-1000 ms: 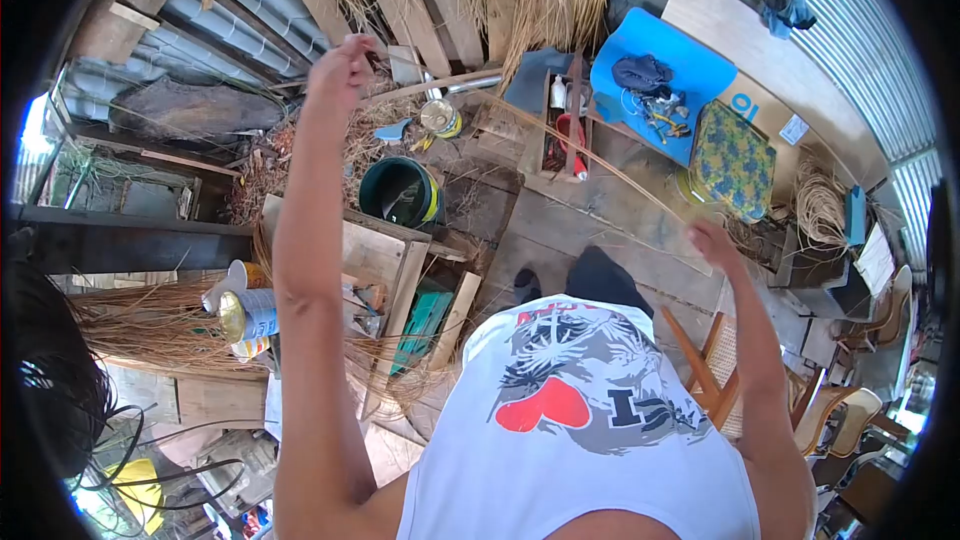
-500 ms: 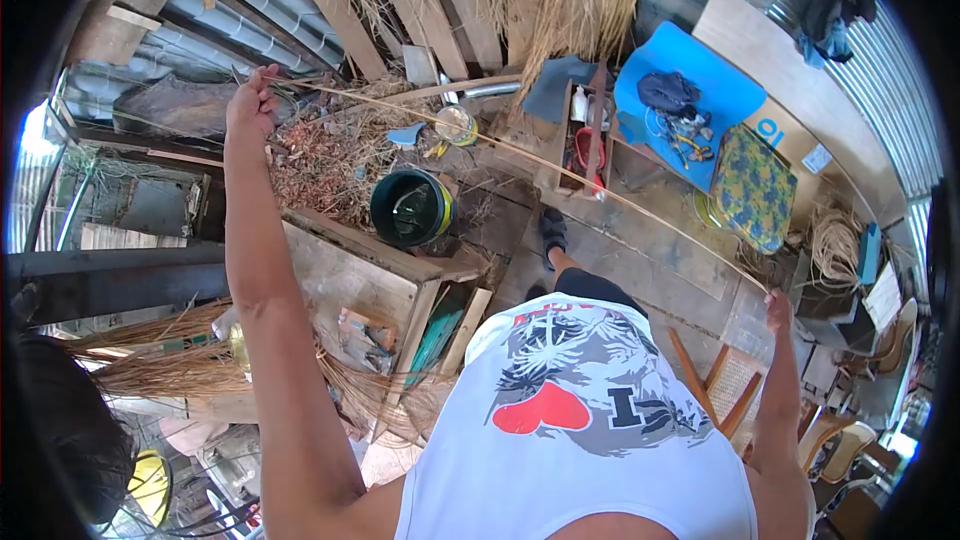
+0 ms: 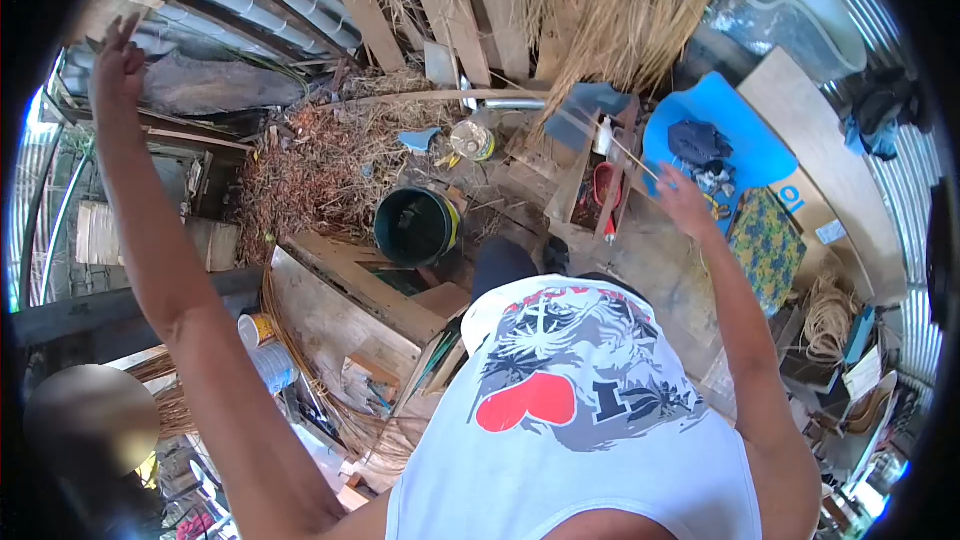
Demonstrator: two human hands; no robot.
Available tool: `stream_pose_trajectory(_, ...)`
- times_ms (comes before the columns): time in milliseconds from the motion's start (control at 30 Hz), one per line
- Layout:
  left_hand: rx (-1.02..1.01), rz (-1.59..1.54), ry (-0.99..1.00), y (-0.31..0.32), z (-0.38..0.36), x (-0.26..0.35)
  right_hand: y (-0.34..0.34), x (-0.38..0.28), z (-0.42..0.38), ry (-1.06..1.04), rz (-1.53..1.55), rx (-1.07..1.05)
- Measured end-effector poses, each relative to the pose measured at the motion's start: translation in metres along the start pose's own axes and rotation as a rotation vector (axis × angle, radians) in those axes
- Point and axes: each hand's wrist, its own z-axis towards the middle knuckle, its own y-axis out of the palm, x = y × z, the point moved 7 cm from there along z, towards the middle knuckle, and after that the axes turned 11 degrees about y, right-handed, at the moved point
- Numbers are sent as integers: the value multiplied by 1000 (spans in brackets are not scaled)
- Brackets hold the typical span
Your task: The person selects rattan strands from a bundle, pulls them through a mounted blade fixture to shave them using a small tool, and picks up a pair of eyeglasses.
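Note:
My left hand [image 3: 120, 68] is raised far out at the upper left, with some fingers curled and one or two pointing up. A small dark pointed thing shows at its outer edge, too small to name. My right hand [image 3: 683, 202], smeared a little by motion, is closed in front of the blue sheet [image 3: 665, 120]. From its fingertips a thin tan strip of plant fibre [image 3: 632, 156] runs up and to the left. Where the strip's far end lies is hard to see.
A dark green bucket [image 3: 413, 227] stands beside a pile of shavings [image 3: 300, 175]. Long dry fibre bundles [image 3: 640, 10] hang at the back. A wooden box [image 3: 575, 190] holds a red container [image 3: 606, 183]. Another person's head [image 3: 90, 420] is at the lower left.
My left hand has moved outward to the left and up. My right hand has come from the lower right up and inward. The strip no longer shows stretched between both hands.

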Motion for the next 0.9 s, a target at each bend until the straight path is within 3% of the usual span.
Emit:
stream_pose_trajectory(33, -17, 18, 32, -4, 12, 11, -12, -62, 10, 38, 168, 45)
stream_pose_trajectory(100, -23, 43, 55, -17, 27, 13, -8, -108, 43, -33, 140, -9)
stream_pose_trajectory(167, -163, 41, 112, -18, 36, 8, 2, -145, 65, -124, 114, -66)
stream_pose_trajectory(267, -78, 269, 140, -21, 29, -11, 36, -138, 102, -201, -8, -137)
stream_pose_trajectory(300, -283, 384, 267, -23, 36, -24, 44, -142, 104, -178, 38, -99)
stream_pose_trajectory(333, -441, 949, 622, -32, 23, -33, 60, -138, 109, -108, -4, -165)
stream_pose_trajectory(367, -619, 1043, 1000, -35, 25, -60, 75, -133, 117, -46, -48, -233)
stream_pose_trajectory(400, -644, 1175, 903, -49, 31, -93, 90, -133, 123, -70, -59, -249)
stream_pose_trajectory(433, -389, 834, 135, -62, 21, -132, 110, -131, 126, -77, -57, -329)
stream_pose_trajectory(533, -599, 983, 38, -52, -34, -202, 147, -175, 149, -120, -93, -434)
stream_pose_trajectory(600, -917, 906, 235, -43, -67, -257, 168, -223, 154, -193, -90, -439)
stream_pose_trajectory(633, -908, 744, 7, -25, -89, -254, 176, -250, 166, -257, -59, -406)
stream_pose_trajectory(667, -933, 739, 21, -31, -100, -306, 200, -254, 181, -206, 17, -384)
stream_pose_trajectory(700, -881, 867, -224, 8, -116, -254, 185, -309, 178, -36, 160, -492)
stream_pose_trajectory(733, -1096, 904, -129, 31, -123, -261, 211, -314, 198, -56, 316, -479)
stream_pose_trajectory(767, -1002, 721, -30, 42, -130, -267, 225, -339, 219, -359, 263, -377)
stream_pose_trajectory(800, -1081, 767, -86, 63, -131, -253, 230, -365, 226, -390, 210, -351)
stream_pose_trajectory(833, -1031, 617, -148, 76, -137, -245, 204, -420, 218, -413, 234, -398)
stream_pose_trajectory(900, -987, 299, -119, 101, -139, -232, 215, -468, 228, -541, 389, -439)
